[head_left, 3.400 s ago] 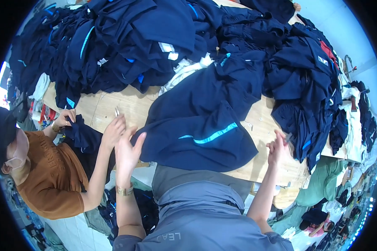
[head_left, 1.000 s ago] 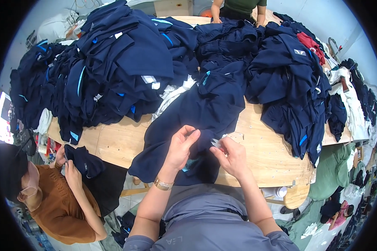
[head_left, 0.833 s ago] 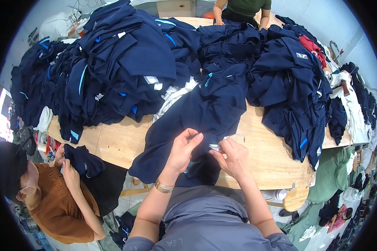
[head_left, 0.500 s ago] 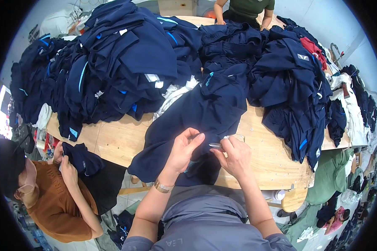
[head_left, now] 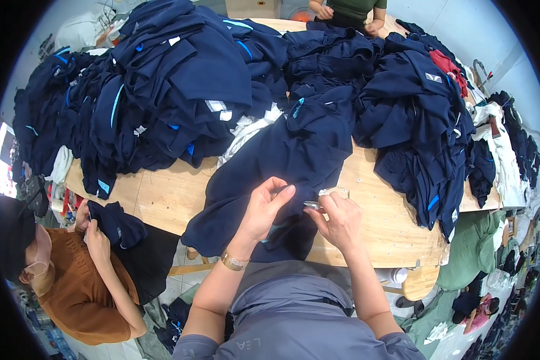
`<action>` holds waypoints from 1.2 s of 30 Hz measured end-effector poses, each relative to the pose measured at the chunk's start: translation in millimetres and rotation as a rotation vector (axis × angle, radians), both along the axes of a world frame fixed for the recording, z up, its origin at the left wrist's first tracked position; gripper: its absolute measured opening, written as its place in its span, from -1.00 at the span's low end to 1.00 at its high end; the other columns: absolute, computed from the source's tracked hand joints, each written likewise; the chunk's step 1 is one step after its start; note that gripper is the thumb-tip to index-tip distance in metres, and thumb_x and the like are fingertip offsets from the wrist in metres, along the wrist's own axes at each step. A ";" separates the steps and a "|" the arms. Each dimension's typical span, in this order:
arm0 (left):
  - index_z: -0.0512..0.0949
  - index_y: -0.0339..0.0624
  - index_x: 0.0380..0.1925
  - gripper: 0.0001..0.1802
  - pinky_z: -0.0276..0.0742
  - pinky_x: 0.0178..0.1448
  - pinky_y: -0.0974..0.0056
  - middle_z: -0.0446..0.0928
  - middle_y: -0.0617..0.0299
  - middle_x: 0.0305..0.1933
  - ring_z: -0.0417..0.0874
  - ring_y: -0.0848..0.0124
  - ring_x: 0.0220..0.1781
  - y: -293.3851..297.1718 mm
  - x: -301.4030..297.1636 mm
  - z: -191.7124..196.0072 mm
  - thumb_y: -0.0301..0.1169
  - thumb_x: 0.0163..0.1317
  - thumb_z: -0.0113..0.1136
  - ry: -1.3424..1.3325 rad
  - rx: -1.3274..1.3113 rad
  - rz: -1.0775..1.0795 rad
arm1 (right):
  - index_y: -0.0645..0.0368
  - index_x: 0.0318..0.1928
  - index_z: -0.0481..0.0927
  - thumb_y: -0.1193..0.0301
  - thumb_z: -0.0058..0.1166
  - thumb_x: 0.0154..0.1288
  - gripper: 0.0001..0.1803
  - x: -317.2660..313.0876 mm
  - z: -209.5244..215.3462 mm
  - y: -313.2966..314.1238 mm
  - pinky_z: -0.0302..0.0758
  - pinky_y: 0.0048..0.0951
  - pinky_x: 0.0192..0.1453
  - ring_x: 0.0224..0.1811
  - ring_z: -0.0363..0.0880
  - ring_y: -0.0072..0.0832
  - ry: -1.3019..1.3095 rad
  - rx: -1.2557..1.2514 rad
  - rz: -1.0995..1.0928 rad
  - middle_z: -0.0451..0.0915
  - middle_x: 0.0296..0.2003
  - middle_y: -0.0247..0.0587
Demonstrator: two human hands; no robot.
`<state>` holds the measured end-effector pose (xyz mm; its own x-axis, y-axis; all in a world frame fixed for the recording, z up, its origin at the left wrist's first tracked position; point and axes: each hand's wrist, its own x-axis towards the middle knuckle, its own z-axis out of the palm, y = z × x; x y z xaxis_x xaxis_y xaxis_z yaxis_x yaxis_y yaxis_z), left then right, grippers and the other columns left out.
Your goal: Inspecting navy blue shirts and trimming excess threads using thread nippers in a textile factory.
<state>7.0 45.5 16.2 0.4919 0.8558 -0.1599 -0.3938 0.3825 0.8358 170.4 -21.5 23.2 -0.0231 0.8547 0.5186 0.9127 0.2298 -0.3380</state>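
Observation:
A dark navy garment lies across the table in front of me, its near end hanging over the front edge by my waist. My left hand is closed on this cloth, thumb against the curled fingers; the exact spot pinched is partly hidden. Just right of it, my right hand grips small metal thread snips, whose tips point left toward the left hand, over the garment. The snips' rear part is covered by my fingers. Light blue trim shows on the garment near its far end.
Big heaps of navy garments rise at left and right on the wooden table. A seated co-worker in a brown shirt handles navy cloth at lower left. Another person in dark green stands across the table.
My right hand has shifted slightly right with the snips, and the snips have turned a little. The left hand stays nearly in place. The far person's hands have lifted off the cloth.

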 end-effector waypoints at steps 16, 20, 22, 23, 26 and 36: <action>0.43 -0.19 -0.30 -0.89 0.34 -0.23 0.58 0.49 0.38 -0.33 0.42 0.72 -0.30 4.8 -5.3 -11.6 -0.44 0.21 0.12 0.110 0.120 0.052 | 0.12 -0.53 0.41 0.25 0.23 0.02 -0.71 -0.1 -0.5 1.0 0.31 -0.42 -0.57 -0.69 0.39 -0.37 0.201 -0.044 -0.025 0.36 -0.69 -0.28; 0.43 -0.26 -0.15 -0.74 0.36 0.02 0.41 0.53 0.18 -0.19 0.51 0.46 -0.10 12.5 -13.5 3.4 -0.39 0.20 0.13 0.612 0.565 0.418 | 0.19 -0.38 0.36 0.32 0.13 0.18 -0.75 22.3 -30.9 -2.7 0.28 -0.43 -0.61 -0.71 0.37 -0.43 0.580 -0.102 -0.219 0.37 -0.70 -0.21; 0.46 -0.25 -0.19 -0.73 0.41 -0.02 0.35 0.56 0.14 -0.24 0.56 0.40 -0.13 11.5 -36.5 -3.7 -0.33 0.19 0.14 0.664 0.524 0.395 | 0.16 -0.38 0.35 0.31 0.10 0.21 -0.76 36.9 -46.5 -8.3 0.24 -0.47 -0.64 -0.74 0.31 -0.53 0.633 -0.077 -0.223 0.33 -0.72 -0.26; 0.48 -0.28 -0.30 -0.74 0.45 -0.15 0.40 0.58 0.16 -0.32 0.58 0.48 -0.25 6.9 -47.6 -10.2 -0.29 0.17 0.16 0.606 0.441 0.347 | 0.15 -0.38 0.35 0.33 0.02 0.27 -0.80 43.8 -52.0 -12.8 0.15 -0.55 -0.67 -0.74 0.23 -0.62 0.916 -0.104 -0.239 0.28 -0.72 -0.36; 0.50 -0.29 -0.42 -0.73 0.44 -0.37 0.46 0.57 0.23 -0.52 0.58 0.56 -0.46 -16.4 -71.8 -17.6 -0.26 0.17 0.16 0.829 0.300 0.141 | 0.06 -0.42 0.28 0.30 -0.07 0.34 -0.79 52.3 -50.2 -17.6 0.00 -0.70 -0.71 -0.76 0.08 -0.77 1.386 0.084 -0.265 0.17 -0.73 -0.51; 0.55 -0.30 -0.47 -0.70 0.52 -0.35 0.32 0.59 0.10 -0.55 0.64 0.32 -0.51 -65.5 -54.1 -77.0 -0.23 0.11 0.20 1.062 0.230 -0.001 | 0.16 -0.32 0.26 0.54 0.12 0.12 -0.74 -16.3 -73.5 -18.8 0.26 -0.70 -0.57 -0.65 0.27 -0.75 0.964 -0.462 -0.033 0.39 -0.55 -0.42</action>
<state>-47.1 -20.0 -60.8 0.1978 0.9193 -0.3403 0.5724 0.1735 0.8014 154.1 -40.3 -50.3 0.2505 0.9657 -0.0689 0.2170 -0.1254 -0.9681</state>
